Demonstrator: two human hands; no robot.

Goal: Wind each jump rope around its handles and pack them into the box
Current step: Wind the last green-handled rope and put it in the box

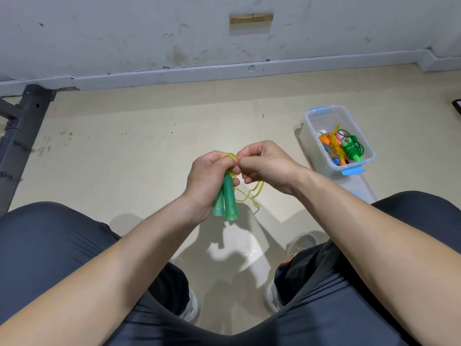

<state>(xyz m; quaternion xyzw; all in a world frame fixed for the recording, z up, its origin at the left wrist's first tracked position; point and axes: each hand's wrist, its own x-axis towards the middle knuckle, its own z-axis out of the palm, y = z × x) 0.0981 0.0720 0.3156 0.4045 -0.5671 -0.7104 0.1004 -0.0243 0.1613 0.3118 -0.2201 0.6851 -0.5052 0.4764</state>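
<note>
My left hand [207,181] grips two translucent green jump rope handles [228,198] held side by side, their wide ends pointing down toward me. The thin yellow rope [252,193] loops over the top of the handles and hangs in loose strands below my right hand [264,166], which pinches the rope right beside the left hand's fingers. A clear plastic box [321,113] with blue latches stands on the floor to the right. It holds several wound jump ropes [344,148] in orange, pink, green and blue.
I sit with both knees in dark trousers at the bottom of the view, shoes on the beige floor [149,136]. A grey wall and skirting run along the back. A dark metal frame [20,136] stands at the left. The box's lid lies under the box.
</note>
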